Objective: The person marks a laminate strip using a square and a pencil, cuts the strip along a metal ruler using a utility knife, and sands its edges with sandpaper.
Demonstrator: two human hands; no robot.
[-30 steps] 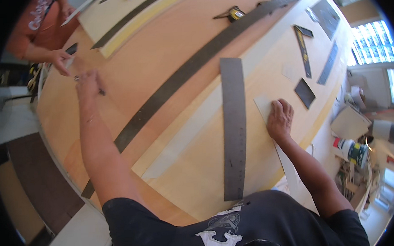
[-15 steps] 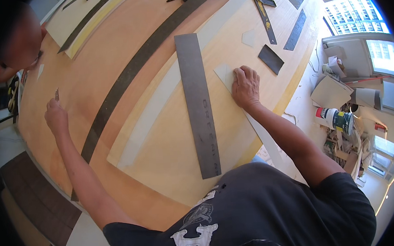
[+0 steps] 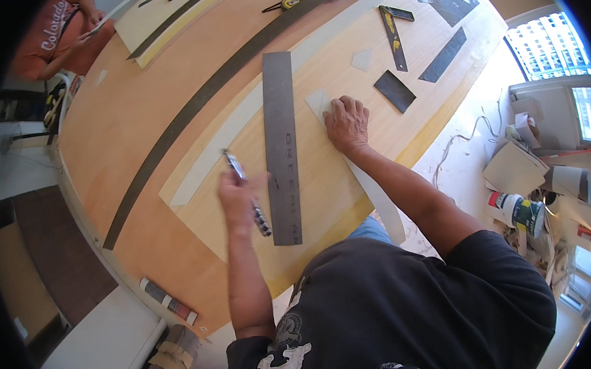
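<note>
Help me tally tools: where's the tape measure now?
In the head view, the tape measure lies at top centre, just left of the long dark strip.

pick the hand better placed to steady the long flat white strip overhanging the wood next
Likely the right hand: it rests on the white strip, while the left hand grips a slim black-and-white patterned tool.

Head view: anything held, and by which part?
The left hand grips a slim tool around its middle; the right hand rests on a pale strip near its far end.
</note>
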